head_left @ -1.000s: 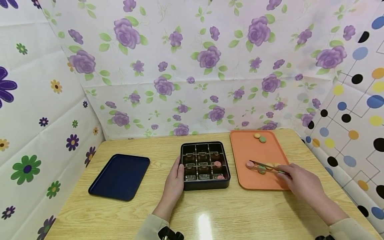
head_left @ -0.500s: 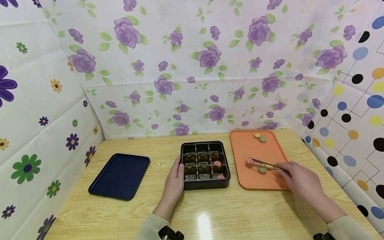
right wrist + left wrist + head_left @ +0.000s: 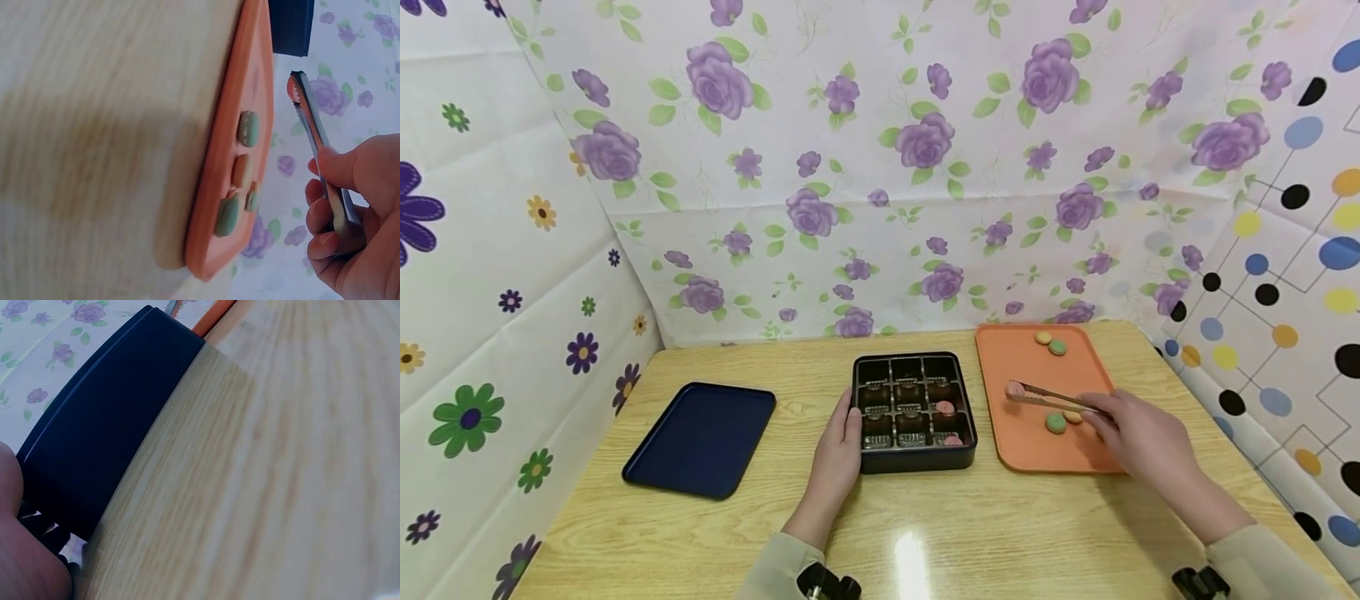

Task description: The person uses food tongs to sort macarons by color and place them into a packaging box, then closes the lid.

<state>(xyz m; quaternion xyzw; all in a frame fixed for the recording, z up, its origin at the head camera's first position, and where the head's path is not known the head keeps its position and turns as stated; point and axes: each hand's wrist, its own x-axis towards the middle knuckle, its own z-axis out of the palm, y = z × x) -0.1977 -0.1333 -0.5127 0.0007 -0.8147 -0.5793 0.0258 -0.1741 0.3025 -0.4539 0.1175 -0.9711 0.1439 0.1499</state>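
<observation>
My right hand [image 3: 1138, 437] grips metal tongs [image 3: 1051, 397] over the orange tray [image 3: 1022, 446]. The tongs' tips pinch a pink macaron [image 3: 1014, 388], lifted off the tray; in the right wrist view the tongs [image 3: 315, 128] and a sliver of the macaron [image 3: 290, 89] show above the tray [image 3: 253, 75]. My left hand [image 3: 837, 450] rests against the left side of the black compartment box [image 3: 914, 455], which holds two pink macarons [image 3: 945, 408] in its right column. In the left wrist view only the box wall [image 3: 106, 437] and the heel of my hand [image 3: 25, 562] show.
Green and orange macarons [image 3: 1056, 422] lie on the tray near my right hand, and two more [image 3: 1050, 342] at its far end. A dark blue tray [image 3: 703, 439] sits on the left of the wooden table [image 3: 925, 533]. Flowered and dotted sheets wall in the table on three sides.
The tongs have risen off the orange tray with the pink macaron and moved slightly left and away. My left hand has stayed on the box.
</observation>
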